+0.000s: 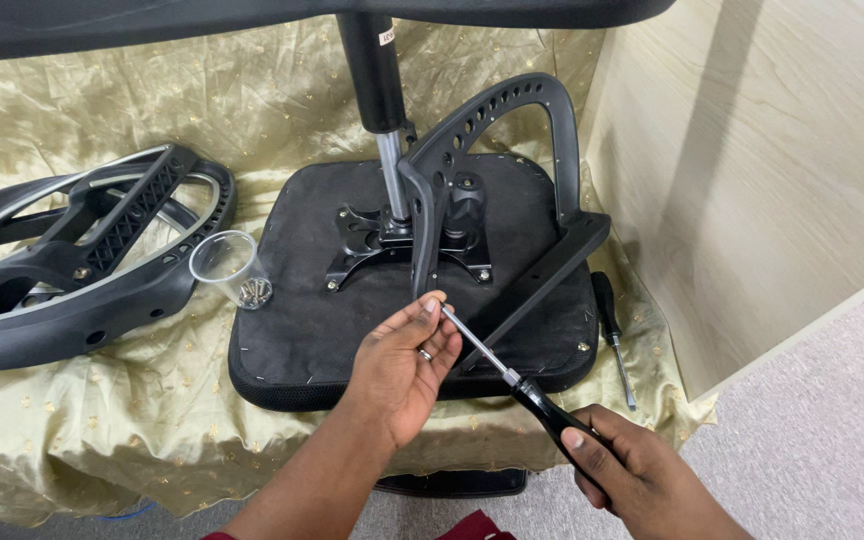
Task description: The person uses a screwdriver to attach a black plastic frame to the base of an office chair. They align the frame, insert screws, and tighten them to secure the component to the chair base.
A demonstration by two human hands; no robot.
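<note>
A screwdriver (512, 380) with a black handle and a bare metal shaft is held low in the centre of the view, just in front of an upturned chair seat (292, 320). The handle is gripped by the right hand (642, 480), its fingers closed around it. The shaft runs up and to the left, and its tip is pinched between the thumb and fingertips of the left hand (402, 365), on which a ring is worn. The tip lies at the foot of a black armrest (497, 150), which is stood upright on the seat and is pierced with a row of holes along its curve.

At the middle of the seat, a black metal plate (372, 240) is fixed, and a gas cylinder (382, 110) rises from it toward the chair base (252, 20) at the top of the view. A second screwdriver (612, 325) is laid just beside the right edge of the seat. A clear plastic cup (232, 268) holding screws is placed against the left edge. Further left, a second black armrest (72, 260) is laid flat. All parts are rested on a crumpled gold cloth (102, 430). A light wooden panel (752, 160) is seen at the right.
</note>
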